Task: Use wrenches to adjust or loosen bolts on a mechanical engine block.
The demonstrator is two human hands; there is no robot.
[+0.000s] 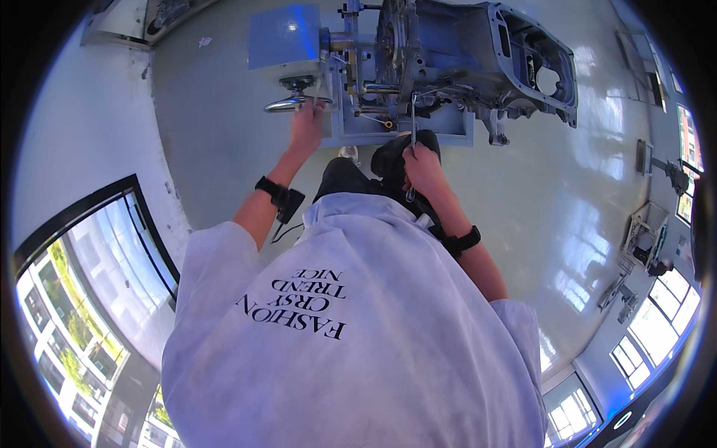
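My left hand (307, 125) is closed at the near right side of a shiny metal handwheel (281, 106), its fingers on the rim. The wheel sits under a grey box-shaped housing (282, 37). In my closed right hand (424, 167) is a long silver wrench (414, 123). One end shows below my fist; the shaft runs up to the underside of a large grey cast-metal casing (455, 45). Whether its far end sits on a bolt is too small to tell. The casing is mounted sideways on a metal stand (349, 67).
Beneath the casing is the stand's grey base frame (449, 140), close to my legs. A white wall (82, 112) with a window (97, 284) is at the left. Benches with equipment (644, 237) line the far right side, beyond the shiny floor (590, 172).
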